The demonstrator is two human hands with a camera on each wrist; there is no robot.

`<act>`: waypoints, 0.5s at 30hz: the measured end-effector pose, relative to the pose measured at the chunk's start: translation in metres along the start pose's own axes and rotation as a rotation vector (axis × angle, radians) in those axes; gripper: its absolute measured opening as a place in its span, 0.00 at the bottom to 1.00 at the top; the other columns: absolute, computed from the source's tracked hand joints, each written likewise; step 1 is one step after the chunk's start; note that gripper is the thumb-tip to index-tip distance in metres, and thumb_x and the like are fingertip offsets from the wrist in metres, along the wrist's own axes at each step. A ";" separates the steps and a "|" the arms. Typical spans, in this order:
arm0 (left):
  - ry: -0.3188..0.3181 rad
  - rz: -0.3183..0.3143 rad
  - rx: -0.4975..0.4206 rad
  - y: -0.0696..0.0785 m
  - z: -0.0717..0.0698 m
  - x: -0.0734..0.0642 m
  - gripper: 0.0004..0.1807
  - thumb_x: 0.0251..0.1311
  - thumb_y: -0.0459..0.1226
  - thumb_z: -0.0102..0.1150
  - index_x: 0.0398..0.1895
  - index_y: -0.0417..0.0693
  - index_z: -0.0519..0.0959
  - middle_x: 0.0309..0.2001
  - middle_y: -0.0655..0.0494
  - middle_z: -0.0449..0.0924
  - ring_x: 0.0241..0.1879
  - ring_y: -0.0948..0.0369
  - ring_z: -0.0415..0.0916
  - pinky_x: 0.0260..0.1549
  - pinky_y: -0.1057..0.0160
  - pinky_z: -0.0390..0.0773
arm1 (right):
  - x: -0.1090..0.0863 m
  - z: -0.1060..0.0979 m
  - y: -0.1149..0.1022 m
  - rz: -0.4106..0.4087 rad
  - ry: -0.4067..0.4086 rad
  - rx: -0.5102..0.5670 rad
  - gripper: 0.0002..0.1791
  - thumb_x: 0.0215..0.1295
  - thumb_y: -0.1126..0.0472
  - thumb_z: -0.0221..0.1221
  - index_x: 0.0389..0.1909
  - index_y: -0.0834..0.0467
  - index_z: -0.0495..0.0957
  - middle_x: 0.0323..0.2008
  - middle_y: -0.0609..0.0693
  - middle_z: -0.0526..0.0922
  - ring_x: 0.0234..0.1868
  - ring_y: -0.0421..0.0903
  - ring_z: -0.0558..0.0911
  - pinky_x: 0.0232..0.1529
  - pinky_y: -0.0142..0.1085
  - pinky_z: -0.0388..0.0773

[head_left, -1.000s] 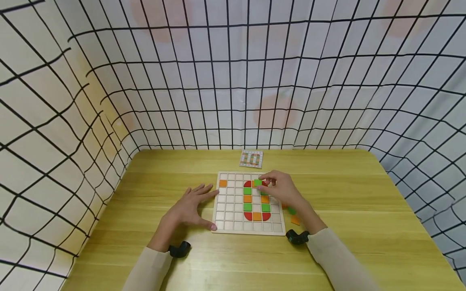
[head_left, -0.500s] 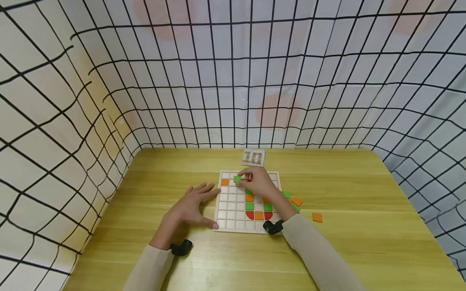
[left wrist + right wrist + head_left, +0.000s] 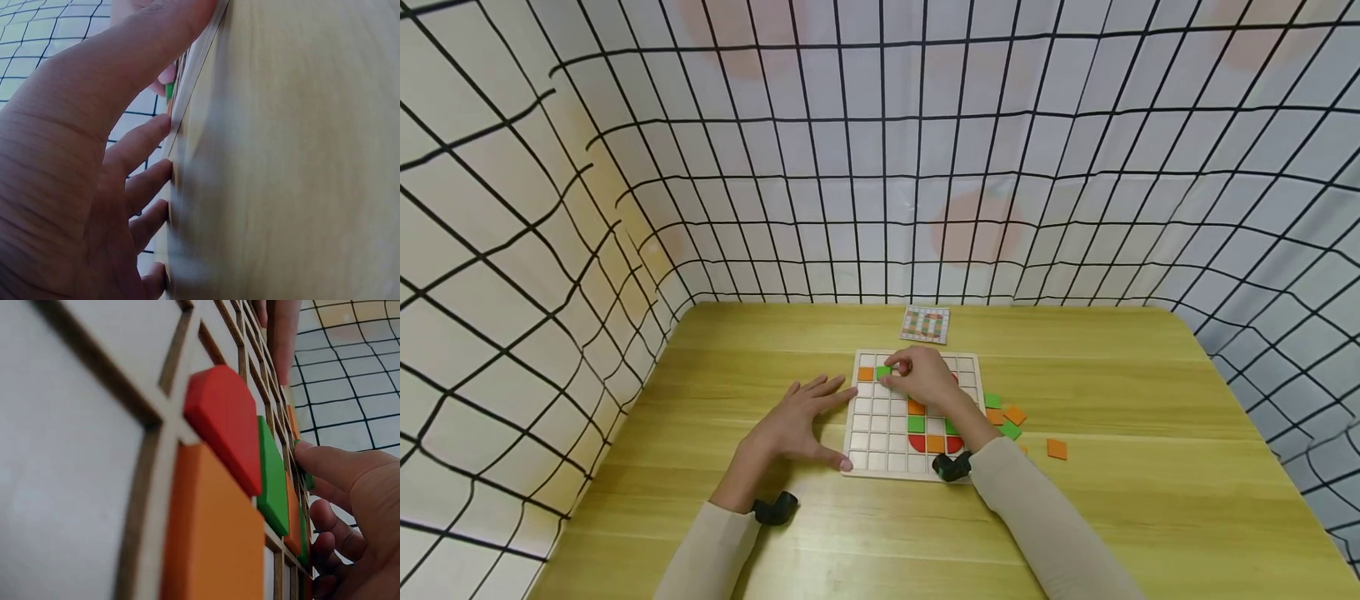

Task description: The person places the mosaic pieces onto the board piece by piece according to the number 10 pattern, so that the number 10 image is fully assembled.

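A wooden grid board (image 3: 870, 427) lies flat on the table. My right hand (image 3: 931, 382) is over its upper part, pinching a green square tile (image 3: 883, 372) between thumb and fingers. That tile is at a cell just right of an orange square tile (image 3: 866, 374); whether it is fully seated I cannot tell. Spread beside the board's left edge is my left hand (image 3: 792, 427), its thumb and index fingertip touching that edge. Red rounded tiles, such as one red tile (image 3: 225, 419), stand in the grid with green and orange squares. My right hand and forearm hide some of them.
Loose green and orange tiles lie right of the board, with one orange tile (image 3: 1057, 449) farther out. A small pattern card (image 3: 925, 324) lies behind the board. A white wall covering with black grid lines (image 3: 880, 208) surrounds the table (image 3: 1150, 500).
My right hand has carried the green tile leftward across the board to beside the orange one. Its forearm has uncovered loose tiles on the right. My left hand keeps its place.
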State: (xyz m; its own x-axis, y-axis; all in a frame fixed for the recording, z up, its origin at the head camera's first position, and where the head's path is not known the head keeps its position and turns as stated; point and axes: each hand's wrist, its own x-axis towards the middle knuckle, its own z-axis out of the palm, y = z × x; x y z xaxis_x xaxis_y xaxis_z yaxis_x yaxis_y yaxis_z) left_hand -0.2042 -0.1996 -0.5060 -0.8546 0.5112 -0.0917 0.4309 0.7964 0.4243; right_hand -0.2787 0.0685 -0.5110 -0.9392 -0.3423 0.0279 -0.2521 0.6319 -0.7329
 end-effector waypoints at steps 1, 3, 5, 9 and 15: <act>-0.002 -0.001 0.002 0.000 0.000 0.000 0.65 0.33 0.75 0.74 0.80 0.68 0.61 0.83 0.56 0.52 0.83 0.46 0.44 0.77 0.30 0.42 | 0.000 0.001 0.000 0.001 0.000 -0.006 0.15 0.62 0.51 0.73 0.47 0.51 0.89 0.27 0.46 0.77 0.26 0.43 0.70 0.32 0.37 0.67; -0.007 -0.003 0.005 -0.001 0.000 0.000 0.66 0.33 0.75 0.74 0.80 0.68 0.61 0.83 0.56 0.51 0.83 0.46 0.44 0.77 0.30 0.42 | 0.001 0.001 0.000 0.002 -0.001 -0.011 0.15 0.61 0.51 0.73 0.47 0.50 0.89 0.26 0.45 0.77 0.25 0.43 0.70 0.32 0.36 0.67; -0.011 -0.005 0.009 -0.001 0.000 0.000 0.66 0.34 0.76 0.73 0.81 0.69 0.60 0.83 0.57 0.51 0.83 0.46 0.43 0.77 0.30 0.41 | 0.001 0.002 0.001 0.004 0.000 -0.014 0.15 0.61 0.50 0.74 0.47 0.50 0.89 0.26 0.45 0.77 0.25 0.43 0.70 0.31 0.36 0.67; -0.007 0.001 0.010 -0.003 0.001 0.000 0.65 0.34 0.76 0.72 0.81 0.68 0.60 0.83 0.56 0.51 0.83 0.46 0.43 0.77 0.30 0.41 | 0.002 0.003 0.002 0.018 0.001 -0.016 0.16 0.60 0.50 0.74 0.47 0.49 0.89 0.26 0.45 0.77 0.26 0.43 0.71 0.31 0.36 0.67; -0.006 0.001 0.007 -0.004 0.001 0.001 0.66 0.34 0.75 0.73 0.81 0.68 0.60 0.83 0.55 0.51 0.83 0.45 0.43 0.77 0.29 0.41 | 0.002 0.002 0.005 0.012 -0.013 0.045 0.18 0.59 0.50 0.75 0.50 0.50 0.88 0.28 0.46 0.78 0.27 0.44 0.71 0.31 0.36 0.68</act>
State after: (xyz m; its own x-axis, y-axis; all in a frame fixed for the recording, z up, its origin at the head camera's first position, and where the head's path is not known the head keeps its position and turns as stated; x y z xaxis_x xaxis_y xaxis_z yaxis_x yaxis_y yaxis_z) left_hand -0.2060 -0.2020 -0.5080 -0.8525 0.5136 -0.0971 0.4335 0.7985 0.4177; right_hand -0.2811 0.0696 -0.5166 -0.9391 -0.3434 0.0102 -0.2294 0.6046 -0.7628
